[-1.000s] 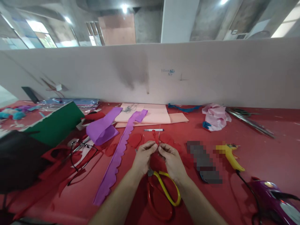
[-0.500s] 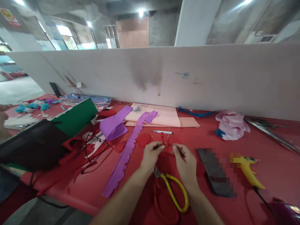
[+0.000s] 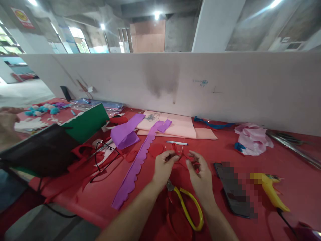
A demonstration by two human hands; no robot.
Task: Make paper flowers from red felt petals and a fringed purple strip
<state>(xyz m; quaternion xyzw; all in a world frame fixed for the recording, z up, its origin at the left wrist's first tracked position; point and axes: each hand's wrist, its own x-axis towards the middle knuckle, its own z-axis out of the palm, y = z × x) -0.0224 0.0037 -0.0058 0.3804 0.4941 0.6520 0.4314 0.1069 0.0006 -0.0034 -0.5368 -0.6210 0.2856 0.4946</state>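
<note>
My left hand (image 3: pixel 164 167) is closed in a pinch on a small red piece of craft material (image 3: pixel 185 156), from which thin wire-like strands stick up. My right hand (image 3: pixel 200 172) has its fingers curled round the other side of the same red piece. Much of the piece is covered by fingers and blends into the red table. Below the hands lie scissors (image 3: pixel 192 204) with one yellow and one red handle. Just beyond the fingers is a white and blue pen (image 3: pixel 177 143). A scalloped purple strip (image 3: pixel 134 167) lies left of my left hand.
Eyeglasses (image 3: pixel 106 157), a purple sheet (image 3: pixel 127 132) and a dark bag (image 3: pixel 40 150) are on the left. Pale peach sheets (image 3: pixel 175 125) lie at the back. To the right are a phone (image 3: pixel 233 190), a yellow glue gun (image 3: pixel 272 192) and crumpled pink cloth (image 3: pixel 254 139). Another person's hand (image 3: pixel 10 124) shows far left.
The view has shifted slightly, so the table's things sit a little further right. My right fingers have curled in more around the red piece; my left hand keeps its pinch.
</note>
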